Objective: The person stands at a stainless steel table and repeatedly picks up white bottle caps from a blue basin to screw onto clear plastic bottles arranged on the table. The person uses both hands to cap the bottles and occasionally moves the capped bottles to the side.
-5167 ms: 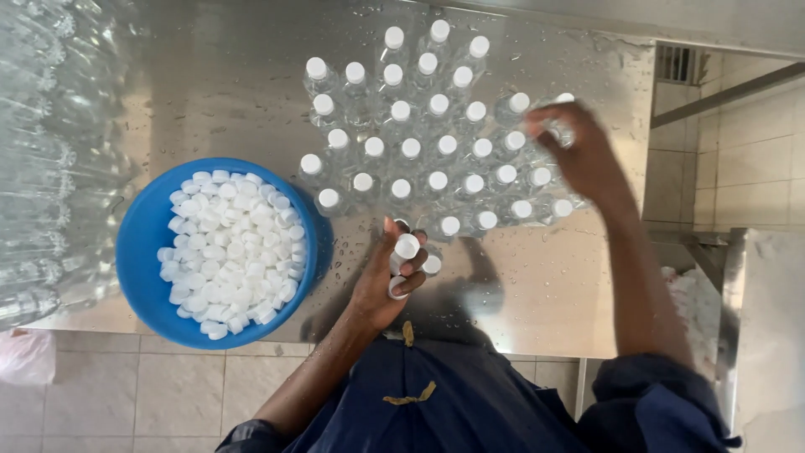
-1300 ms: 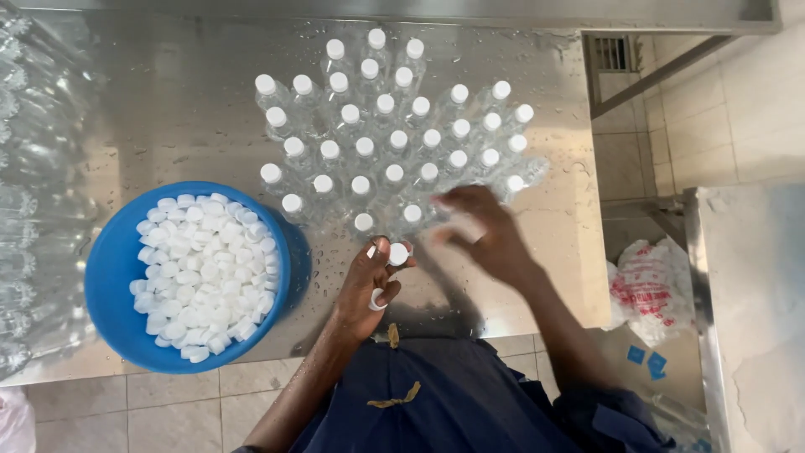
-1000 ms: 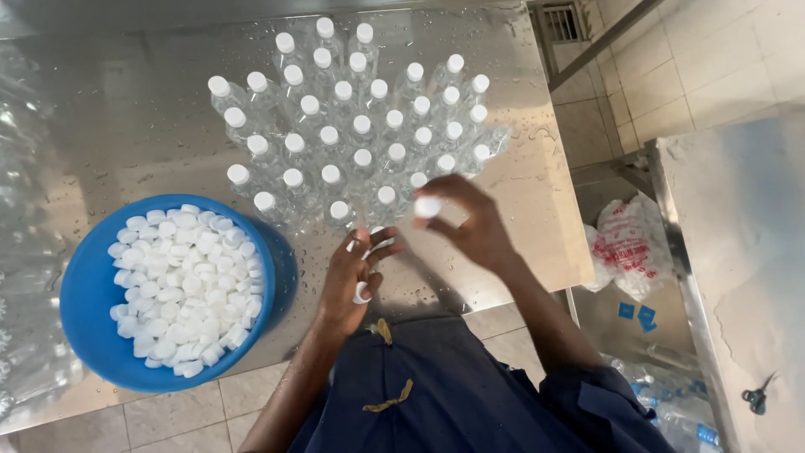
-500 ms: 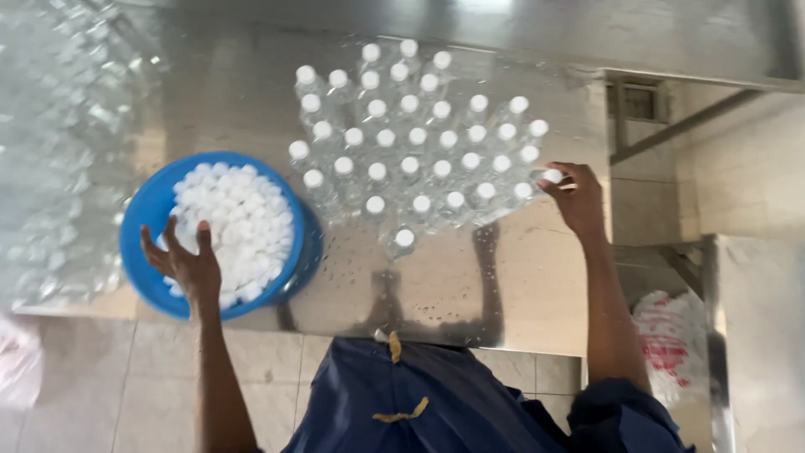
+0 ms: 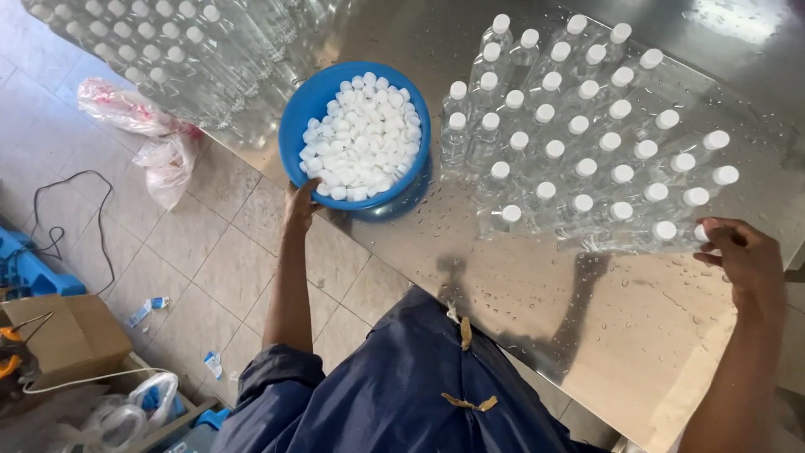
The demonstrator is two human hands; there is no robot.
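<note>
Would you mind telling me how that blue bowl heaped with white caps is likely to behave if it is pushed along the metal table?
The blue bowl would probably slide easily, since the metal table is beaded with water. The white caps are heaped near the rim, so a jolt might spill some. It sits near the table's edge by the left hand, so it could tip off.

- Crumpled plastic bags (image 5: 142,126) lie on the tiled floor (image 5: 210,268), left of the fingers.
- A black cable (image 5: 71,218) loops nearby.
- A cardboard box (image 5: 54,335) sits below-left, beside a blue crate (image 5: 25,268).
</note>
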